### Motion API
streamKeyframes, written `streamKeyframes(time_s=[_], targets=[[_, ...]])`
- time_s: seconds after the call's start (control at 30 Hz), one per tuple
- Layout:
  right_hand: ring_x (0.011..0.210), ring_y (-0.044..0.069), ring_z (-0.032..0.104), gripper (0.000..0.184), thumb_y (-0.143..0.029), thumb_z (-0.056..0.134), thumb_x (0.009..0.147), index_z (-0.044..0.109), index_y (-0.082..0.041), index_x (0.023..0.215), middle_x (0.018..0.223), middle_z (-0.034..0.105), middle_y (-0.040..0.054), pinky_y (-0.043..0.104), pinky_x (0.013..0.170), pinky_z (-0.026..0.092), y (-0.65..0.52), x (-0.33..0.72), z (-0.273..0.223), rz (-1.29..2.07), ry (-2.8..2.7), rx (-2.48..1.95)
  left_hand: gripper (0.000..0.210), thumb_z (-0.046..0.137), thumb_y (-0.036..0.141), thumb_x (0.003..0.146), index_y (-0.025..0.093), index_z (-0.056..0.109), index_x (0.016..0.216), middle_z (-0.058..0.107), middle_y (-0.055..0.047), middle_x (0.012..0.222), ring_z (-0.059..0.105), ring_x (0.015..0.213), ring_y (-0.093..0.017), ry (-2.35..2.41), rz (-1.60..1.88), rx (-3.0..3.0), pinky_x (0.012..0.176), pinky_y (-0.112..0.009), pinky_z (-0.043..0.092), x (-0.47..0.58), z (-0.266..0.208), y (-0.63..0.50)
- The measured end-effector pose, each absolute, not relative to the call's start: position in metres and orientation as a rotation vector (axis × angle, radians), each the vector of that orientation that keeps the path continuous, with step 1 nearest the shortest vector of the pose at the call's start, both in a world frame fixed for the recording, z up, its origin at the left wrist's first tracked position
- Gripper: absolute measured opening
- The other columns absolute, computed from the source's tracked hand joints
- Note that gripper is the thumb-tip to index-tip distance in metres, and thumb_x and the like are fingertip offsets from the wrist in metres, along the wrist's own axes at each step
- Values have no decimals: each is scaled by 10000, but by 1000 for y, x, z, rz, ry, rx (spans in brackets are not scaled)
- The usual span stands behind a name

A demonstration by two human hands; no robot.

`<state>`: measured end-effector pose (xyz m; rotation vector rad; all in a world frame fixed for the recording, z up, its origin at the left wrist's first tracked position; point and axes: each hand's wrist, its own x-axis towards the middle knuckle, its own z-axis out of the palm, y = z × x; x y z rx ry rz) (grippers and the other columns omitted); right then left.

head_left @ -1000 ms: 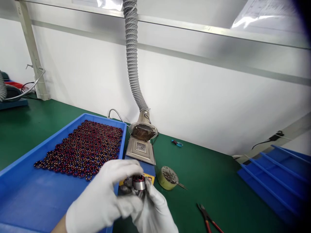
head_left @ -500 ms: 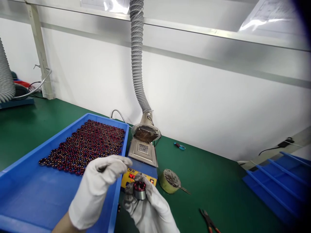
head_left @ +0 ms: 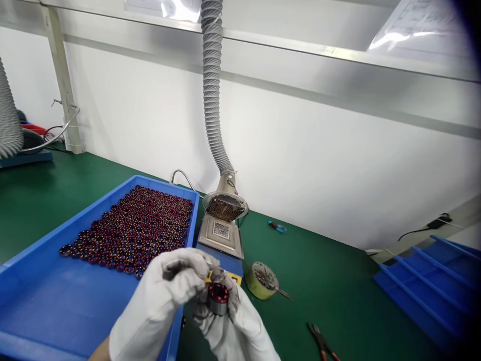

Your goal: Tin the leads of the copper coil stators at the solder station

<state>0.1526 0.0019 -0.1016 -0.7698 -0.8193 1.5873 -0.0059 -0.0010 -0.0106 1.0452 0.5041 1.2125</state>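
Observation:
My gloved right hand (head_left: 240,316) is closed round a small wound motor stator (head_left: 218,299), its red windings facing up above a grey metallic band. My gloved left hand (head_left: 169,286) has its fingers pinched together at the upper left of that stator; whatever the fingertips hold, if anything, is hidden. Dark smudges mark both gloves. Left of my hands is a blue tray (head_left: 33,346), its far part covered by many similar dark red and gold wound stators (head_left: 139,225).
Behind my hands stands a heating unit with a square metal plate (head_left: 221,235) under a grey extraction hose (head_left: 213,95). To its right are a round tub (head_left: 259,288) with a flat tool across it, pliers (head_left: 321,341), small cutters (head_left: 277,226) and blue racks (head_left: 428,286).
My left hand has moved right and slightly down, bringing its pinched fingers up to the stator. The right hand has shifted only slightly, and the stator is tilted a little differently.

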Motion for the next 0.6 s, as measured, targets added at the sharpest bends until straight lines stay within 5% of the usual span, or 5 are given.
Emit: streamKeyframes(time_s=[0.23,0.43,0.6], targets=[[625,170,658,183,-393,657,698,633,-230,777,626,669,-7,338,664,537,1,153,-98,1450,-828,-829,243,589,45,637,239,698,732,664,1,880,602,832,-167,631,951,1424,723,-225,471,-12,-6,-1],[711,167,643,162,-241,699,675,567,-237,769,769,673,13,291,629,519,-21,136,-75,982,-777,-858,186,618,97,667,260,698,627,674,22,809,607,805,-147,468,1289,1185,659,-178,471,-12,-11,-4],[888,171,600,295,-50,701,616,495,-242,707,941,624,17,283,728,486,-37,100,-68,139,-917,-960,318,691,207,684,263,664,996,683,0,951,591,963,-184,584,996,1158,828,-224,467,-6,-11,1]])
